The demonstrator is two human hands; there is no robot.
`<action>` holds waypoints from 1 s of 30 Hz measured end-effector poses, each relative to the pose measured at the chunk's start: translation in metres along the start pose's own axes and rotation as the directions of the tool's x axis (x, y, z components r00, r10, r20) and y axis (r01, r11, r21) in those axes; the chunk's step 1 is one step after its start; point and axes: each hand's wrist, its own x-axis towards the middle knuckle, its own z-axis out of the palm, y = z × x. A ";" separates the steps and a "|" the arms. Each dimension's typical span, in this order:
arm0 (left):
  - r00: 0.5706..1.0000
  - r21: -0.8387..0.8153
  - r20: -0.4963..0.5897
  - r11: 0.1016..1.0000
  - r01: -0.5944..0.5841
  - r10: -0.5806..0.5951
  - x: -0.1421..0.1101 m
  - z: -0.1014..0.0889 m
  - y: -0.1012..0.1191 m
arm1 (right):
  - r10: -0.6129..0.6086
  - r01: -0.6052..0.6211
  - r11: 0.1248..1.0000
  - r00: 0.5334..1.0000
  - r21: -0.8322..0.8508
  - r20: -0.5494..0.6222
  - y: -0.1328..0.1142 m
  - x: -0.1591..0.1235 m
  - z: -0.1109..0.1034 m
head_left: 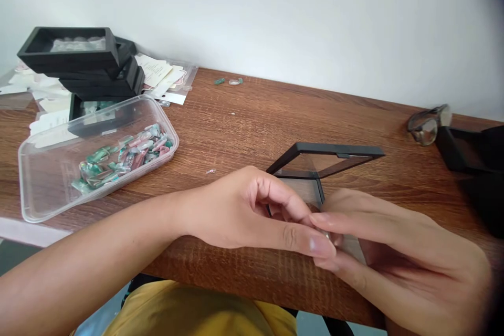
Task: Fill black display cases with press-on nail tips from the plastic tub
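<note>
My left hand [271, 215] and my right hand [397, 247] meet over the front of the table, thumbs and forefingers pinched together. Between the fingertips only a tiny shiny sliver shows, too small to name. Just behind the hands, a black-framed display case [338, 148] with clear film stands with its lid tilted up. My left hand covers part of its lower half. To the left, a clear plastic tub [47, 178] holds many small glossy pieces [134, 152] in green, pink and clear colours.
Several black boxes [71, 58] are stacked at the back left, with paper cards [157, 71] and plastic sleeves around them. Glasses [427, 128] and dark cases [464, 152] lie at the right. A few loose pieces [234, 82] rest near the wall.
</note>
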 end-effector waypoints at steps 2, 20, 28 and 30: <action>1.000 0.024 -0.016 1.000 -0.008 0.008 0.002 0.000 -0.001 | 0.041 -0.042 0.997 0.999 -0.057 -0.024 0.000 -0.002 0.000; 0.952 0.981 -0.191 0.069 0.179 0.241 -0.004 -0.016 0.002 | 0.332 -0.286 0.851 0.943 -0.440 0.029 0.036 -0.003 -0.009; 0.952 0.972 -0.220 0.128 0.196 0.211 -0.003 -0.014 0.003 | 0.484 -0.473 0.821 0.874 -0.318 -0.050 0.040 -0.003 -0.005; 0.959 0.977 -0.196 0.129 0.172 0.206 -0.002 -0.015 0.003 | 0.498 -0.496 0.815 0.864 -0.301 -0.074 0.041 -0.006 -0.005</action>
